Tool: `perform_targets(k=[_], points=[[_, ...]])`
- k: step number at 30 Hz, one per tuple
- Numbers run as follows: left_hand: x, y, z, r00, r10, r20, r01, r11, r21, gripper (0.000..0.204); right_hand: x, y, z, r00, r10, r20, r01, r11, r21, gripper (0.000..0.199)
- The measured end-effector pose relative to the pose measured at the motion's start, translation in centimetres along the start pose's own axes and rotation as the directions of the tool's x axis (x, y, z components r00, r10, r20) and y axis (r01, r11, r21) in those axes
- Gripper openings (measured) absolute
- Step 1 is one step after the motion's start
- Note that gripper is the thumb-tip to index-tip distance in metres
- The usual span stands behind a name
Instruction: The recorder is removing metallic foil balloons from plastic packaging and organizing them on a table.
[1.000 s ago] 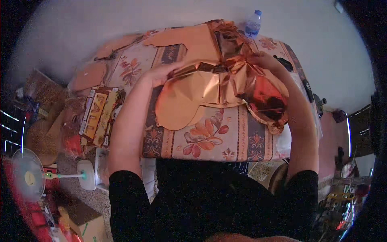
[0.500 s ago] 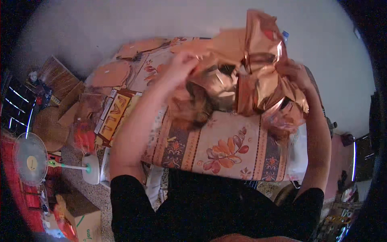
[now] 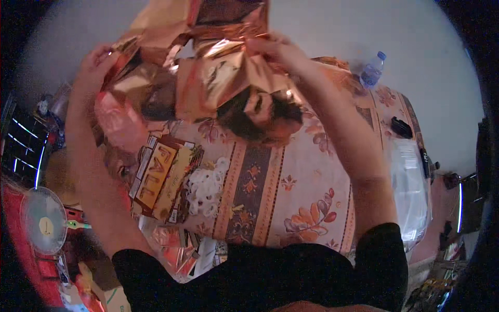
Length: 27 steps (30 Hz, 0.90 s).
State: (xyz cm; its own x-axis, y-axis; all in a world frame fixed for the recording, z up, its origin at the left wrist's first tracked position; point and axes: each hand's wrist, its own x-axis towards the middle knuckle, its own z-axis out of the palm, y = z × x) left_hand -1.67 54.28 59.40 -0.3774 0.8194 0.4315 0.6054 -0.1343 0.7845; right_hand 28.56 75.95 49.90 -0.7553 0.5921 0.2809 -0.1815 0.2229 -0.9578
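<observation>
The uninflated copper foil balloon (image 3: 221,73) is held over the far-left part of the bench (image 3: 306,166), spread crosswise: the left hand (image 3: 97,62) pinches its left edge, the right hand (image 3: 273,49) grips gathered foil nearer its crumpled middle

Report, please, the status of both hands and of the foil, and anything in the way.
Left hand gripping copper foil at left; right hand gripping at right. Foil crumpled, held above patterned tablecloth. Bottle stands apart, farther right.
</observation>
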Motion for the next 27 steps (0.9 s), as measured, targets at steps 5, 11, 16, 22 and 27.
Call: perform_targets(k=[5, 11, 16, 22, 27], points=[[3.5, -8.2, -4.8, 0.994, -0.106, 0.026, 0.094, 0.952, 0.292, 0.027, 5.5, 5.1, 4.7, 0.992, -0.093, 0.085, 0.068, 0.965, 0.253, 0.020], [9.1, -19.8, 8.5, 0.968, -0.228, 0.104, 0.155, 0.870, 0.468, 0.023, 11.4, 17.6, -0.5, 0.985, 0.142, -0.097, -0.151, 0.984, -0.094, 0.033], [8.2, -32.0, 6.8, 0.993, -0.114, -0.024, 0.098, 0.704, 0.704, 0.027, 12.1, 19.9, 4.6, 0.947, 0.240, -0.212, -0.319, 0.763, -0.562, 0.061], [7.8, -31.1, 3.3, 0.989, -0.134, -0.067, 0.139, 0.661, 0.737, 0.028, 7.1, 11.2, 5.3, 0.926, 0.351, -0.139, -0.374, 0.799, -0.471, 0.057], [9.9, -27.3, 4.9, 0.973, -0.209, -0.103, 0.193, 0.475, 0.859, 0.028, 6.8, 14.7, 1.7, 0.992, 0.126, 0.021, -0.082, 0.753, -0.652, 0.042]])
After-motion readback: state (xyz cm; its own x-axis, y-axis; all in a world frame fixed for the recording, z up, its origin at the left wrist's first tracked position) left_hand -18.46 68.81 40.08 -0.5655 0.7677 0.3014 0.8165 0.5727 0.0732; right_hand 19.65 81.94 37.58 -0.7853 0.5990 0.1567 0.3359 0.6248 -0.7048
